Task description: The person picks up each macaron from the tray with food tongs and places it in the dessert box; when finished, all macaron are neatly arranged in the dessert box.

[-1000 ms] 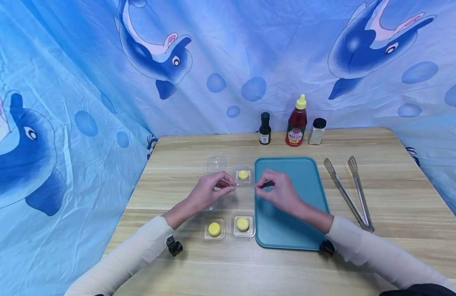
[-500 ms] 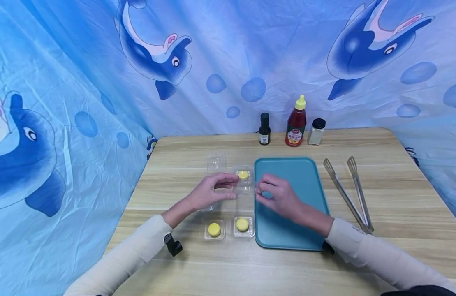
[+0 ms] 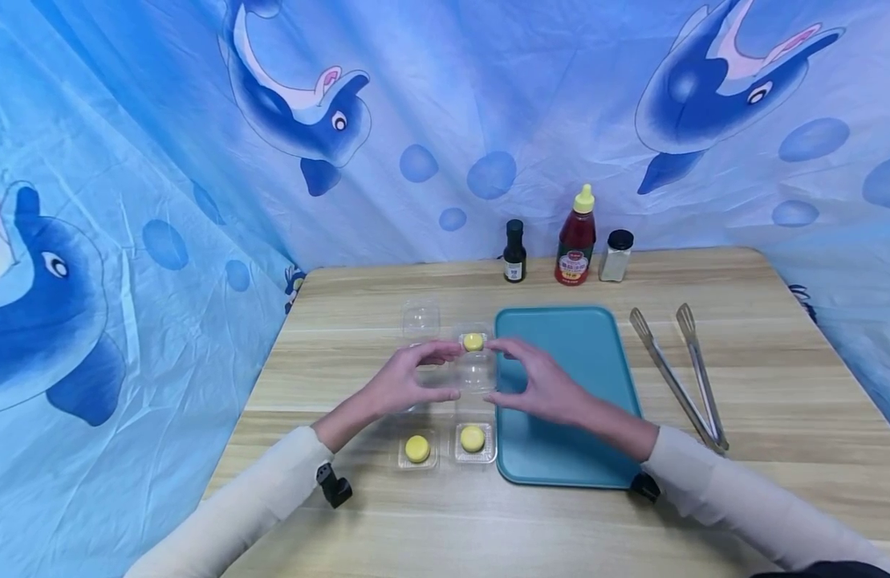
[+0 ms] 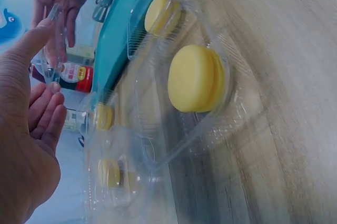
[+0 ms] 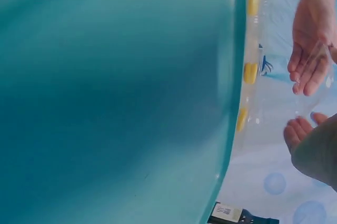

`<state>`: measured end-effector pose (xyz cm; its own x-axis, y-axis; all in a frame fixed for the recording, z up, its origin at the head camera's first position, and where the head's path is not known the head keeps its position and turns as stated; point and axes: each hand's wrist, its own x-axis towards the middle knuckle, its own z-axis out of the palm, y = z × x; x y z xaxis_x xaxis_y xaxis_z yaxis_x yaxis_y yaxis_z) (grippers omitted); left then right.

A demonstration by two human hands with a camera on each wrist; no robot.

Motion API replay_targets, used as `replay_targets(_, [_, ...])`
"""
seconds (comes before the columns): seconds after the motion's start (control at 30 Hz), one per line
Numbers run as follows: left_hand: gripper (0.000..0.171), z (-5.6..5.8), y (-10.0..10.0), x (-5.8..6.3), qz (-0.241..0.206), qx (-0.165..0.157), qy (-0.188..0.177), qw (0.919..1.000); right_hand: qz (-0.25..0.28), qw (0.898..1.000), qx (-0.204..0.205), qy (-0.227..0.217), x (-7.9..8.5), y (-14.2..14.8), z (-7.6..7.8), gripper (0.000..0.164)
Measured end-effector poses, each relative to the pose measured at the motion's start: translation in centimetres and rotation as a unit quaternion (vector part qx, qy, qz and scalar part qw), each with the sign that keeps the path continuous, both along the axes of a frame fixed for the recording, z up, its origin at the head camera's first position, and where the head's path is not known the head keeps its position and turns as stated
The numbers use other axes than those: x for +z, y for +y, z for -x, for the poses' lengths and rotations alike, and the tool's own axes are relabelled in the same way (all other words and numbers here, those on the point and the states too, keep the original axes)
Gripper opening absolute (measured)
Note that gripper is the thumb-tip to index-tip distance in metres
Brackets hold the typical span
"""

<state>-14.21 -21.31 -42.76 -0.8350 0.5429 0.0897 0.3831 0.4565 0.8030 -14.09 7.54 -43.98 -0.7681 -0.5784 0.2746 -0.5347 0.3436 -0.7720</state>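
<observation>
Between my two hands is a clear plastic lid (image 3: 477, 372). My left hand (image 3: 408, 376) holds its left side with the thumb at the near edge and the fingers at the far edge. My right hand (image 3: 542, 381) holds the opposite side the same way, over the left edge of the teal tray (image 3: 582, 449). Behind the lid sits a yellow macaron (image 3: 473, 342) in a clear box. Closer to me are two more boxed macarons, one on the left (image 3: 417, 449) and one on the right (image 3: 472, 438). Another macaron (image 4: 109, 172), hidden by my left hand in the head view, shows in the left wrist view.
A clear plastic cover (image 3: 420, 319) lies behind my left hand. Metal tongs (image 3: 683, 385) lie spread to the right of the tray. Along the back stand a small dark bottle (image 3: 514, 253), a red sauce bottle (image 3: 576, 241) and a black-capped shaker (image 3: 616, 257).
The fingers of both hands have spread from a tight pinch to a wider hold on the lid. The lid now shows broader between them. The boxed macarons stay where they were.
</observation>
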Motion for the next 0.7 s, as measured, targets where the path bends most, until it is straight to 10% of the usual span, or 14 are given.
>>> replay_targets(0.17, [0.074, -0.4, -0.3, -0.2, 0.023, -0.002, 0.043, 0.9988, -0.006, 0.998, 0.0, -0.058, 0.1, 0.2, -0.2, 0.069])
replay_targets(0.43, [0.082, -1.4, -0.6, -1.0, 0.082, -0.055, 0.179, 0.9788, -0.036, 0.999, -0.001, 0.005, -0.7, 0.0, -1.4, 0.073])
replay_targets(0.7, [0.083, -3.0, -0.6, -1.5, 0.14, -0.097, 0.21, 0.9627, -0.07, 0.996, 0.009, 0.048, -1.8, -0.1, -3.6, 0.074])
